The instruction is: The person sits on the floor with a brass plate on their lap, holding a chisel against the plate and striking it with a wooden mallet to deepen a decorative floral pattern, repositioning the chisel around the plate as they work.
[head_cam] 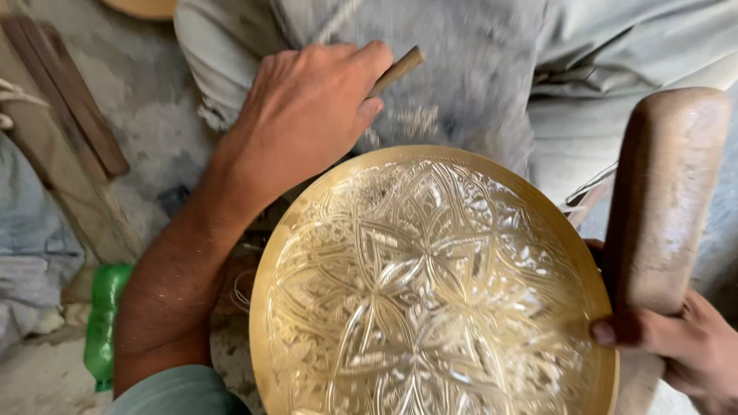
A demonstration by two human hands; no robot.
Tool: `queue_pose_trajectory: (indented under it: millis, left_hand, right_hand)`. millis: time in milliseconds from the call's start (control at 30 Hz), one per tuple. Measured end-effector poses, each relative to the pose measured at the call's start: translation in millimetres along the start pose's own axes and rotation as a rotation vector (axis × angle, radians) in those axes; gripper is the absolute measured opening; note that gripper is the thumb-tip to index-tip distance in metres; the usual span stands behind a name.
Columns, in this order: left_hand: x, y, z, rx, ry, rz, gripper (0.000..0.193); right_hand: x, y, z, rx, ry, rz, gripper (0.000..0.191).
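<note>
A round brass plate [307,223] engraved with a flower and leaf pattern fills the lower middle of the head view. My left hand [307,107] is above its upper left rim, closed around a thin wooden-handled tool [397,71] whose end sticks out to the right. My right hand [684,346] is at the plate's right edge, thumb on the rim, and it holds a thick rounded wooden mallet [665,200] standing upright. The tool's working tip is hidden under my left hand.
My lap in grey-green trousers [615,54] lies behind the plate. Dark wooden slats [69,100] lie on the dusty grey floor [146,115] at the upper left. A green plastic bottle [104,323] lies by my left forearm.
</note>
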State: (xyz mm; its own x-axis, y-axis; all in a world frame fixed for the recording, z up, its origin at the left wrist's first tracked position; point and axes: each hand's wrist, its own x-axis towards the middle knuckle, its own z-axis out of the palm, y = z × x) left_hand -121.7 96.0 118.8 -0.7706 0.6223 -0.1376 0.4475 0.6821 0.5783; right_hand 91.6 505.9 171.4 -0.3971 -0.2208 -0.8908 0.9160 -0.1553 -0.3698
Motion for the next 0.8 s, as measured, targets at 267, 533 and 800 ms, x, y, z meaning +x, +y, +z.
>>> queue_pose_trajectory:
  millis: [267,533,800]
  left_hand:
    - [-39.5,26.8,17.2,-0.083,-0.275,-0.153,0.025]
    - [-51.0,23.5,47.9,-0.197,-0.116,-0.047,0.029]
    - [-40.7,31.8,37.7,-0.244,-0.144,-0.107,0.028]
  right_hand:
    - [-30.1,39.8,-10.7,-0.183,0.26,0.189,0.102]
    - [-16.9,52.3,-27.7,-0.133,0.186,0.004,0.096]
    - [-5.8,56.1,-15.2,-0.074,0.103,-0.006,0.091]
